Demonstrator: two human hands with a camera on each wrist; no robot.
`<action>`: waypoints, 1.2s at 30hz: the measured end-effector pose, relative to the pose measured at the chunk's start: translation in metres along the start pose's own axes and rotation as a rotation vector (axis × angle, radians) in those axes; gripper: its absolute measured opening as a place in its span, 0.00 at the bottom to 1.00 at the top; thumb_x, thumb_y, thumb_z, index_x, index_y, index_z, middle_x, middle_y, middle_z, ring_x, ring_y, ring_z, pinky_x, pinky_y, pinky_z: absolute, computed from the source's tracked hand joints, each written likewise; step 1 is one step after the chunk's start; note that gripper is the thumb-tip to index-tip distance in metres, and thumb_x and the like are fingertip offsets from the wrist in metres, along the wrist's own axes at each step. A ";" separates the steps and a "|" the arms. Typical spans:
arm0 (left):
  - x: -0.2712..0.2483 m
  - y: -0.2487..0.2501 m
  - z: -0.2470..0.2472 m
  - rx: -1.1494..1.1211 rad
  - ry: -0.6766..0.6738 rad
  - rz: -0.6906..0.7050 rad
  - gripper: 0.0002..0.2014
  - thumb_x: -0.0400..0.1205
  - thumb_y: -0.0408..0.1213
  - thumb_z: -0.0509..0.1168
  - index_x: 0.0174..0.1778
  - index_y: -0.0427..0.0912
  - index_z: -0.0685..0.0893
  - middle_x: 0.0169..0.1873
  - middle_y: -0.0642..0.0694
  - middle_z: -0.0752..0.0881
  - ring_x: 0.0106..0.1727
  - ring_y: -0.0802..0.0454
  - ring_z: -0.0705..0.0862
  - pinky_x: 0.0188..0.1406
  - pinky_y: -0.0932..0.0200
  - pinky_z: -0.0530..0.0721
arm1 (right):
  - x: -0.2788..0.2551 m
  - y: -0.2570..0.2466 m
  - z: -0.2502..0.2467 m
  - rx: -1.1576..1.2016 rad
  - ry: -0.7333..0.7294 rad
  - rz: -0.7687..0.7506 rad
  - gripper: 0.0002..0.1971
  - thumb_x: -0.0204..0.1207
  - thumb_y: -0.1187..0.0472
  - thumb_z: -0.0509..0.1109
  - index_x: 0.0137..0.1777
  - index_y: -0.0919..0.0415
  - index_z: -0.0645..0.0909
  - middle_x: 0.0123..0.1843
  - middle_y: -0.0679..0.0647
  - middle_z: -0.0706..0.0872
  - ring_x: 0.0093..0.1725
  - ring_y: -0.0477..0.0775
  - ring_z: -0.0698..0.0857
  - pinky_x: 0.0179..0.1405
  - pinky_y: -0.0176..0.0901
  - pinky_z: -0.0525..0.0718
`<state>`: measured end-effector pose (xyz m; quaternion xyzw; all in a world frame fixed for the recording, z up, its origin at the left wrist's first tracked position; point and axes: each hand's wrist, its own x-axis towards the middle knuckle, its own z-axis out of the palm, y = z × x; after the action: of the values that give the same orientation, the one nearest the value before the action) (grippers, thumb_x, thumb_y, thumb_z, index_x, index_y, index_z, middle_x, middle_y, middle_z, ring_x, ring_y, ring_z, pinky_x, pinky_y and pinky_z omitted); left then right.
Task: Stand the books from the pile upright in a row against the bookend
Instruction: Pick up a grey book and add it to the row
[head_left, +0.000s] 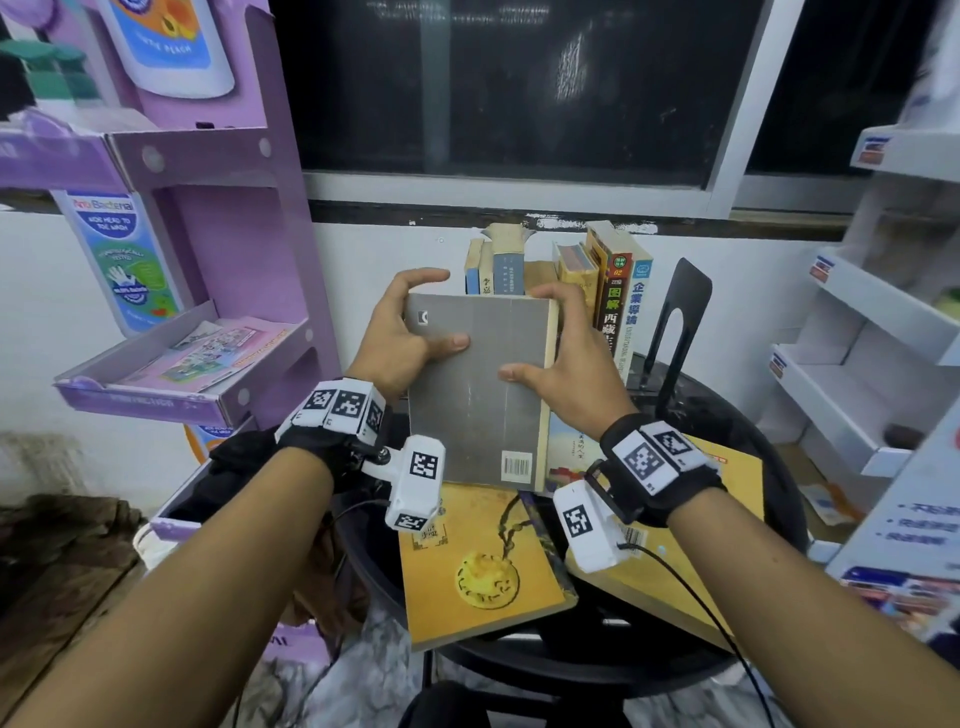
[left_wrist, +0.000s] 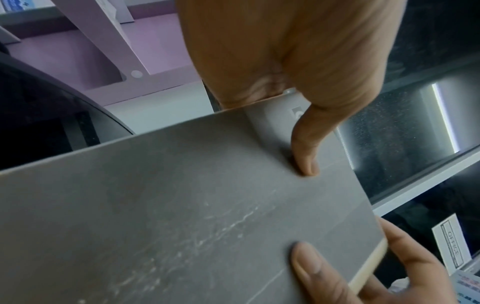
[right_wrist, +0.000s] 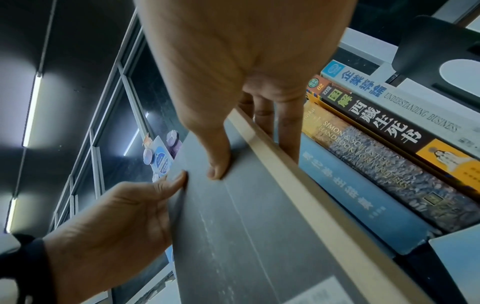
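This looked like a shop's back office: a purple cardboard display stand (head_left: 223, 218) carried anti-bacterial wash posters (head_left: 122, 260), white display shelves (head_left: 857, 374) stood on the right, an "OFFICE" sign (left_wrist: 453, 250) showed, and dark windows (head_left: 519, 88) ran behind

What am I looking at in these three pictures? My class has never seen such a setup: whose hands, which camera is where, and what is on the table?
No machine here: a person works with bare hands and wears three cameras, one on the head and one strapped to each wrist. The head view looks down at both hands; each wrist view looks along its own hand. The left hand and right hand grip one grey book by its two side edges, thumbs on the cover. Behind it a row of books stands upright beside a black bookend. Below, on the round black table, more books lie flat, among them a yellow book.
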<state>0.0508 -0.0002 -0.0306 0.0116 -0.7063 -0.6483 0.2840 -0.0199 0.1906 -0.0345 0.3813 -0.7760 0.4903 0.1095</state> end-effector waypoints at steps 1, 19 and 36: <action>0.000 -0.002 0.000 -0.004 -0.011 0.001 0.31 0.68 0.23 0.78 0.63 0.51 0.78 0.57 0.43 0.84 0.57 0.42 0.85 0.49 0.43 0.89 | -0.001 0.001 0.001 0.003 0.010 -0.001 0.35 0.65 0.62 0.83 0.64 0.46 0.64 0.55 0.48 0.81 0.49 0.44 0.82 0.39 0.25 0.81; -0.001 -0.010 -0.009 -0.068 -0.170 -0.004 0.27 0.72 0.19 0.73 0.58 0.49 0.72 0.52 0.47 0.82 0.52 0.50 0.84 0.47 0.49 0.89 | 0.031 -0.026 -0.031 -0.096 -0.384 -0.016 0.25 0.74 0.58 0.77 0.70 0.40 0.79 0.65 0.38 0.79 0.62 0.44 0.81 0.53 0.41 0.87; -0.007 -0.001 -0.006 -0.061 -0.139 -0.015 0.29 0.64 0.27 0.77 0.58 0.50 0.76 0.52 0.46 0.83 0.55 0.46 0.84 0.50 0.44 0.88 | 0.028 -0.034 -0.026 -0.286 -0.448 -0.087 0.32 0.76 0.59 0.75 0.78 0.38 0.70 0.75 0.44 0.77 0.70 0.47 0.77 0.66 0.42 0.79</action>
<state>0.0592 -0.0027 -0.0340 -0.0368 -0.7040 -0.6710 0.2297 -0.0206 0.1909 0.0169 0.4938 -0.8252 0.2740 0.0086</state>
